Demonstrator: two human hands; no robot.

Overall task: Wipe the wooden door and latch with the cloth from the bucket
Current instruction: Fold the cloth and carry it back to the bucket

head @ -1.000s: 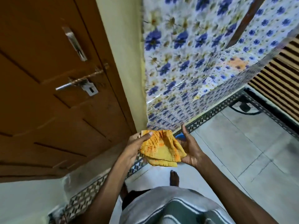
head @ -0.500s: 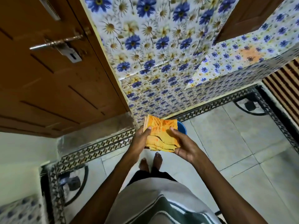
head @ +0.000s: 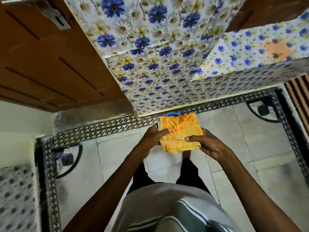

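A folded yellow-orange cloth (head: 180,131) is held flat in front of me, above the floor. My left hand (head: 153,136) grips its left edge with the thumb on top. My right hand (head: 207,144) pinches its lower right corner. Just behind the cloth, a sliver of the blue bucket (head: 171,114) shows by the wall's foot; the rest is hidden. The brown wooden door (head: 50,64) fills the upper left. Only the metal latch plate (head: 58,20) shows at the top left edge.
A wall covered in blue-flowered sheeting (head: 167,56) stands to the right of the door. A patterned tile border (head: 100,131) runs along the floor's edge. Pale floor tiles (head: 250,148) spread around my legs. A striped mat (head: 299,97) lies at the far right.
The view has tilted further down, so the door and latch slid up and left. The cloth went from a loose bunch to a flat folded square, held lower between both hands.
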